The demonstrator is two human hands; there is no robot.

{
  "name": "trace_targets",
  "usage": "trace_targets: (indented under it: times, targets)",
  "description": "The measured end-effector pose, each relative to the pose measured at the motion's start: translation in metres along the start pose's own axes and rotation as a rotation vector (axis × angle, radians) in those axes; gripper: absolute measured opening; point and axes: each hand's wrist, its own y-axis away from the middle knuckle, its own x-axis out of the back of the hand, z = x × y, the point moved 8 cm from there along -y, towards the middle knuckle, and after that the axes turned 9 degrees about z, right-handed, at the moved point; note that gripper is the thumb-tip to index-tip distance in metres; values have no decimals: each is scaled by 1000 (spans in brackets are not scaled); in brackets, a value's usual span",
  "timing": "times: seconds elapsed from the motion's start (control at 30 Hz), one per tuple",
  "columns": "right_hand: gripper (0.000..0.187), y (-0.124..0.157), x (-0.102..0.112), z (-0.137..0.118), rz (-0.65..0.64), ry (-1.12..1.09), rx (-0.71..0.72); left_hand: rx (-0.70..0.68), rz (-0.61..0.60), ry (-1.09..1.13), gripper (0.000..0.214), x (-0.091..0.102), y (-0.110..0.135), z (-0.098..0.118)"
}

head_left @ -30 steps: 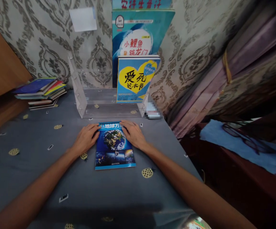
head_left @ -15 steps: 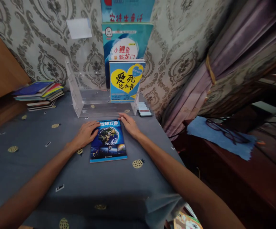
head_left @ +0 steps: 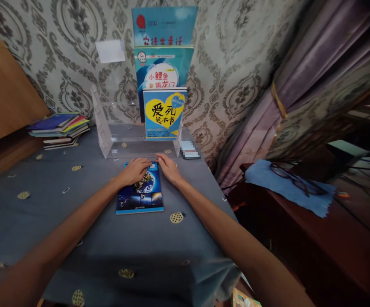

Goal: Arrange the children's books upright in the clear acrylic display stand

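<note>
A blue book [head_left: 140, 199] with a picture of the Earth on its cover lies flat on the cloth-covered table. My left hand [head_left: 134, 171] rests across its upper part, fingers stretched to the right, hiding most of the title. At the upper right edge of the book, my right hand [head_left: 169, 169] lies with its fingers extended toward the corner; whether they press on the edge I cannot tell. Just behind both hands stands a clear acrylic book rack [head_left: 125, 148], holding a blue book with a yellow heart [head_left: 164, 115] at its right end.
Taller teal books [head_left: 162, 57] stand behind the heart book. A stack of books [head_left: 61, 128] lies at the far left. Right of the rack is a phone-like blurred item [head_left: 189, 150]. Glasses [head_left: 295, 177] rest on a blue cloth [head_left: 261, 181] on a side surface. A tied curtain [head_left: 258, 136] hangs at right.
My left hand has slid right, from the book's left edge onto its upper cover. The right hand stays by the upper right edge. The view has tilted up slightly.
</note>
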Motion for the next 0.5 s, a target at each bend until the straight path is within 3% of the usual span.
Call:
trace_targets:
  times: [0.2, 0.5]
  targets:
    - [39, -1, 0, 1, -2, 13, -1, -40, 17, 53, 41, -4, -10, 11]
    - [38, 1, 1, -2, -4, 56, -18, -50, 18, 87, 41, -4, -4, 14]
